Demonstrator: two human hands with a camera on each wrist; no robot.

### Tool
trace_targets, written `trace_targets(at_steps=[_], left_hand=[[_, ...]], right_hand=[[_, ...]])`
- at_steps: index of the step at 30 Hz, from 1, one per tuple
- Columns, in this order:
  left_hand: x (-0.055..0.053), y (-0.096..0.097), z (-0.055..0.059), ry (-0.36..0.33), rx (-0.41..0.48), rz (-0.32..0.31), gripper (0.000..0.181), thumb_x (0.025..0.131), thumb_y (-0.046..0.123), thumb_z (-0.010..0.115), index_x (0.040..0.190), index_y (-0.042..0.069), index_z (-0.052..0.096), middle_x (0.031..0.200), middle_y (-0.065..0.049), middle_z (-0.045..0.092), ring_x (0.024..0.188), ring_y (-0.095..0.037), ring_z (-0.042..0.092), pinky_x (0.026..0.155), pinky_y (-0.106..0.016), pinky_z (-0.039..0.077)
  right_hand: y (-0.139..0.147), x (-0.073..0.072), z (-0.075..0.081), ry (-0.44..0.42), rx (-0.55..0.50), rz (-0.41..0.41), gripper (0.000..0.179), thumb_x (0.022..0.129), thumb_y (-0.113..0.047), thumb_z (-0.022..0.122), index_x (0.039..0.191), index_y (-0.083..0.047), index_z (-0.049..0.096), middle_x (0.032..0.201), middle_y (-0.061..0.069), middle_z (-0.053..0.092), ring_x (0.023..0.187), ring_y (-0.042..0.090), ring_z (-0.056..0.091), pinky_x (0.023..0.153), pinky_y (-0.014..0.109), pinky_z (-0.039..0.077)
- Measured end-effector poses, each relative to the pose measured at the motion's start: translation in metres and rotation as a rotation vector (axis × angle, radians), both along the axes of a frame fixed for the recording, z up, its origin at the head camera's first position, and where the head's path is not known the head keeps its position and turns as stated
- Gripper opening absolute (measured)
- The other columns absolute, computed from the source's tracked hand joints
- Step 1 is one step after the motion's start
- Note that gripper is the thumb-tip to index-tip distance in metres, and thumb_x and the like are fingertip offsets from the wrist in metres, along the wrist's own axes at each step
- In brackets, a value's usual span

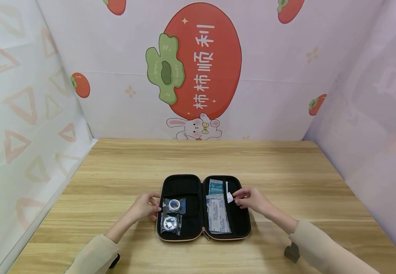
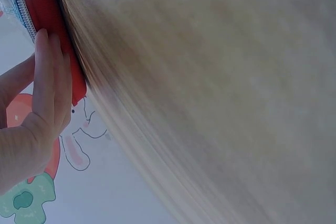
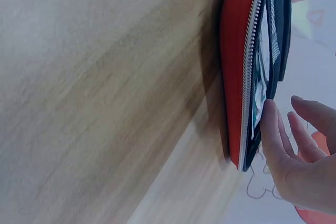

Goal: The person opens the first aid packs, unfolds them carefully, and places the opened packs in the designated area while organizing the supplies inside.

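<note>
An unzipped first-aid case [image 1: 192,213], black inside and red outside, lies spread flat on the table. Two round white rolls in clear wrappers, an upper roll [image 1: 174,206] and a lower one [image 1: 170,223], sit in its left half. The right half holds a green-and-white sachet [image 1: 216,186], pale printed packets [image 1: 217,215] and a small white piece [image 1: 230,197] by a strap. My left hand [image 1: 146,205] touches the case's left side with fairly straight fingers. My right hand [image 1: 249,199] reaches over the right rim, fingertips at the white piece, thumb apart from the fingers [image 3: 271,129].
The wooden table [image 1: 115,182] extends around the case on all sides. Behind it hangs a printed cloth backdrop [image 1: 269,95], with more cloth at the left and right. A zipper pull [image 1: 206,236] lies at the case's front hinge.
</note>
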State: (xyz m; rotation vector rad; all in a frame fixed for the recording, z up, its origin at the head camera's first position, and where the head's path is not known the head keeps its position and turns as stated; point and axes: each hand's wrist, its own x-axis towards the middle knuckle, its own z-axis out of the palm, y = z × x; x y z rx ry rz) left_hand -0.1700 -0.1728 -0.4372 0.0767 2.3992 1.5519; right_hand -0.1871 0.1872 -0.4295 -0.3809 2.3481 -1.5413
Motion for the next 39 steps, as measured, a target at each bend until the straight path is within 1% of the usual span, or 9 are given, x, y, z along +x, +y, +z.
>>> trace_targets(at_steps=[2,5,9,15,23,29,32,36,39], left_hand=[[0.000,0.000,0.001,-0.002,0.005,-0.006,0.041,0.074,-0.015,0.053,0.113,-0.019,0.042,0.073,-0.017,0.050,0.051,-0.017,0.057,0.050,-0.035,0.058],[0.000,0.000,0.001,-0.003,0.008,-0.017,0.041,0.074,-0.015,0.053,0.113,-0.019,0.041,0.073,-0.017,0.051,0.051,-0.016,0.057,0.050,-0.035,0.058],[0.000,0.000,0.001,0.000,0.006,-0.020,0.040,0.075,-0.015,0.052,0.113,-0.019,0.041,0.073,-0.017,0.051,0.051,-0.016,0.057,0.050,-0.035,0.058],[0.000,0.000,0.001,0.004,0.008,-0.018,0.040,0.075,-0.015,0.052,0.113,-0.019,0.041,0.073,-0.017,0.050,0.051,-0.016,0.057,0.050,-0.035,0.058],[0.001,0.002,0.002,-0.002,-0.007,0.012,0.040,0.074,-0.016,0.053,0.112,-0.018,0.043,0.073,-0.016,0.050,0.050,-0.016,0.056,0.048,-0.034,0.057],[0.001,0.002,0.001,0.000,-0.024,0.021,0.040,0.074,-0.015,0.055,0.112,-0.017,0.044,0.074,-0.016,0.051,0.050,-0.017,0.057,0.048,-0.034,0.057],[0.000,0.001,0.001,0.005,-0.026,0.013,0.040,0.074,-0.014,0.054,0.112,-0.018,0.043,0.074,-0.017,0.051,0.050,-0.018,0.057,0.048,-0.034,0.057],[0.000,0.000,0.001,0.017,-0.040,-0.010,0.039,0.074,-0.014,0.052,0.112,-0.019,0.043,0.073,-0.017,0.052,0.051,-0.018,0.057,0.047,-0.034,0.057],[0.000,0.000,0.003,0.063,-0.089,-0.025,0.038,0.074,-0.015,0.048,0.112,-0.019,0.044,0.071,-0.014,0.054,0.049,-0.021,0.057,0.044,-0.033,0.056]], right_hand=[[0.004,0.001,0.002,0.051,0.032,0.007,0.027,0.079,0.002,0.058,0.102,0.017,0.055,0.089,0.024,0.060,0.074,0.025,0.061,0.063,0.028,0.057],[0.008,0.002,0.005,0.094,0.060,0.005,0.027,0.079,0.000,0.059,0.102,0.016,0.056,0.091,0.025,0.060,0.075,0.029,0.061,0.061,0.026,0.057],[0.013,0.004,0.007,0.108,0.069,-0.018,0.028,0.080,0.000,0.059,0.102,0.015,0.056,0.096,0.027,0.059,0.080,0.030,0.061,0.064,0.027,0.057],[0.019,0.006,0.003,0.118,0.077,-0.045,0.030,0.078,0.003,0.059,0.104,0.017,0.054,0.102,0.031,0.056,0.083,0.030,0.062,0.067,0.026,0.057],[0.022,0.008,-0.003,0.077,0.020,-0.083,0.040,0.075,0.009,0.057,0.113,0.018,0.047,0.104,0.035,0.052,0.082,0.032,0.061,0.065,0.030,0.058],[0.021,0.010,-0.005,0.026,0.010,-0.064,0.048,0.074,0.009,0.059,0.118,0.017,0.042,0.106,0.036,0.050,0.082,0.032,0.061,0.063,0.029,0.058],[0.021,0.010,-0.008,0.003,0.022,-0.063,0.050,0.073,0.010,0.059,0.118,0.017,0.041,0.104,0.035,0.051,0.079,0.028,0.061,0.061,0.026,0.057],[0.021,0.011,-0.012,0.004,0.027,-0.059,0.048,0.071,0.014,0.057,0.117,0.019,0.042,0.101,0.034,0.053,0.074,0.026,0.062,0.060,0.026,0.057],[0.021,0.011,-0.014,0.007,0.029,-0.063,0.048,0.070,0.014,0.056,0.116,0.019,0.042,0.101,0.035,0.053,0.073,0.027,0.062,0.060,0.028,0.057]])
